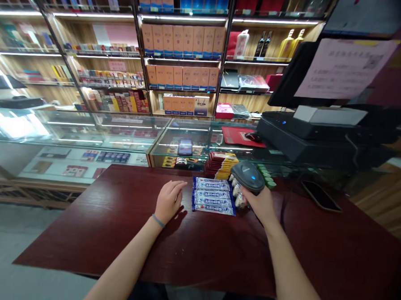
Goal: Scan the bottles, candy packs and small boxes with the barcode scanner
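My right hand (260,202) grips the handle of a dark grey barcode scanner (248,176), whose head shows a small blue light. My left hand (170,202) hovers at or just over the dark red wooden table (115,235), fingers loosely stretched and nothing in them. Just right of its fingertips lie several blue-and-white wrapped bars (214,196) in a neat row. Behind them is a stack of red and yellow packs (220,164). Several small white-topped items (240,199) stand partly hidden under the scanner, with green-capped items (268,176) beyond it.
A black phone (321,195) lies on the table at the right. The cash register (322,134) and monitor stand behind it. Glass display counters (127,135) run along the table's far side, bearing a small device (185,147) and a red mat (239,136) with a mouse (253,137). Stocked shelves rise beyond.
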